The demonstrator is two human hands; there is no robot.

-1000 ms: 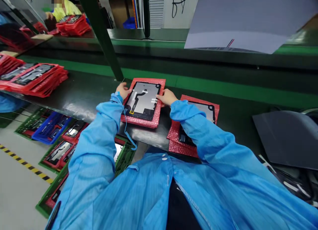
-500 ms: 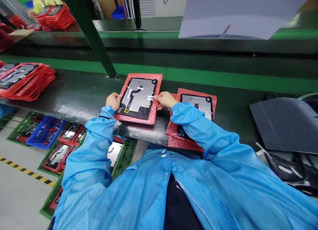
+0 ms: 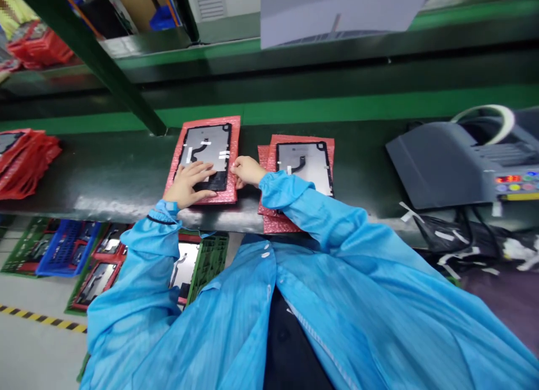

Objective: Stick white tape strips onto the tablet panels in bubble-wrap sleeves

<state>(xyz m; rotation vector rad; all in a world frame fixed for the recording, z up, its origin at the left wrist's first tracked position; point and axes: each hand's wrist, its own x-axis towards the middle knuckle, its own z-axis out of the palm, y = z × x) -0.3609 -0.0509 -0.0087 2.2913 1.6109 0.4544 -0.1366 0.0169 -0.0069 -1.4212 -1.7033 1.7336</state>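
Note:
A tablet screen panel [image 3: 215, 140], silver-backed with a black frame, lies on a red bubble-wrap sheet [image 3: 232, 133] on the dark bench. Strips of white tape and a dark flex cable show on its back. My left hand [image 3: 191, 182] rests open across the panel's lower part, fingers spread. At the sheet's right edge is my right hand [image 3: 249, 171], its fingers pinched together; whatever is between the fingertips is too small to make out. Just right of it, partly under my sleeve, a second panel [image 3: 314, 165] lies on more red bubble wrap [image 3: 280, 224].
A grey tape dispenser [image 3: 446, 165] with a lit red display stands on the right. Red-wrapped panels [image 3: 31, 160] are piled at the left. Below the bench are green crates [image 3: 210, 266] and a blue basket [image 3: 69, 249]. A green post [image 3: 126, 98] rises behind the left panel.
My left hand has let go of the left edge and now lies flat on the panel. My right hand has shifted slightly off the panel's tape, toward the sheet's edge. The view has turned right.

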